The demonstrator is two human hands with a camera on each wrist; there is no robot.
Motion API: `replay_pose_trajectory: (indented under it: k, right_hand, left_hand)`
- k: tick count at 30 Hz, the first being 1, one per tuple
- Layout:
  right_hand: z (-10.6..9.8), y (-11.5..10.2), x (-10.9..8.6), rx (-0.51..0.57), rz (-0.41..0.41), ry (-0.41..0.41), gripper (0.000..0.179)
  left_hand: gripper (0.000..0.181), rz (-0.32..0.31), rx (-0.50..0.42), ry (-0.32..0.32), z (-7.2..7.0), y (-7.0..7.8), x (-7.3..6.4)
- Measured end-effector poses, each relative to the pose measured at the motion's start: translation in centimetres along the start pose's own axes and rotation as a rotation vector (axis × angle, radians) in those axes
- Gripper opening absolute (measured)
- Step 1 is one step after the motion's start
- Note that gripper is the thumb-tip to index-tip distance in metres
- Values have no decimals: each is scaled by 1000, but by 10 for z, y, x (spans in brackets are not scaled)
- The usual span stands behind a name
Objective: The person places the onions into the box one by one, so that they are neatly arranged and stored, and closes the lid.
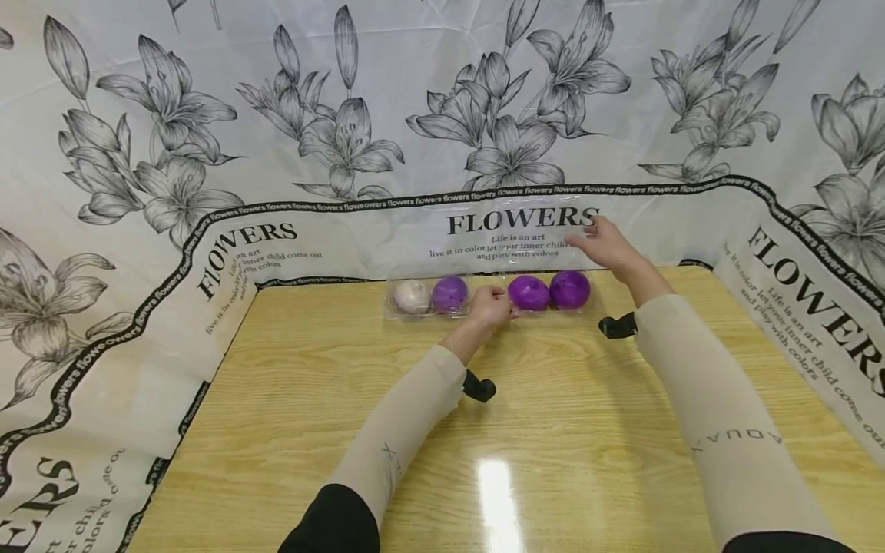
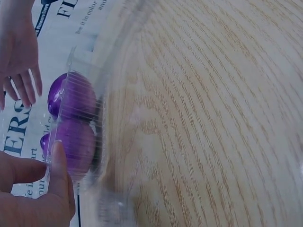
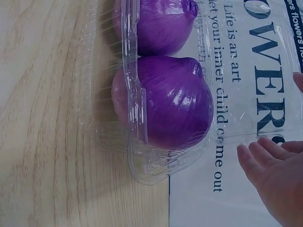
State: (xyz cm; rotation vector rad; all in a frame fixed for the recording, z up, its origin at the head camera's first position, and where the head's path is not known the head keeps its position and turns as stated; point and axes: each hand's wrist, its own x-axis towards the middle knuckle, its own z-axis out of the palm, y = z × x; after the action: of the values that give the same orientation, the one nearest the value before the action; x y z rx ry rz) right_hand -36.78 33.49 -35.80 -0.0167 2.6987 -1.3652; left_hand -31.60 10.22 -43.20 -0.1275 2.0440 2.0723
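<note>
Two purple onions (image 1: 570, 290) sit in a clear plastic clamshell box (image 3: 137, 109) at the back of the table. Its see-through lid (image 3: 236, 136) stands raised against the printed backdrop. At the box's front left, my left hand (image 1: 492, 306) pinches the rim between thumb and forefinger, as the left wrist view shows. Beside the raised lid, at its right, is my right hand (image 1: 604, 247), its fingers extended and slightly bent, fingertips right at the lid's edge in the right wrist view.
Left of my left hand stands another clear box (image 1: 396, 313) with a white onion (image 1: 412, 296) and a purple onion (image 1: 450, 293). The wooden table (image 1: 332, 415) ends at a flower-printed cloth (image 1: 373, 238) behind the boxes, which also rises at both sides.
</note>
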Motion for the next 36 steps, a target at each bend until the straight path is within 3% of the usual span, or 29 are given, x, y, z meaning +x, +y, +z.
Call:
replay_pose_trajectory:
  k: [9,24,36]
  right_hand:
    - [1,0,-2,45,-24,46,92]
    - [-2,15,-23,51,-79,66,80]
    - [-8,29,-35,79,-138,124,49]
  left_hand:
    - [43,-8,-44,-29,-3,0,1]
    - [45,-9,-34,-33,-3,0,2]
    - [44,0,-24,-10,0,-1,2]
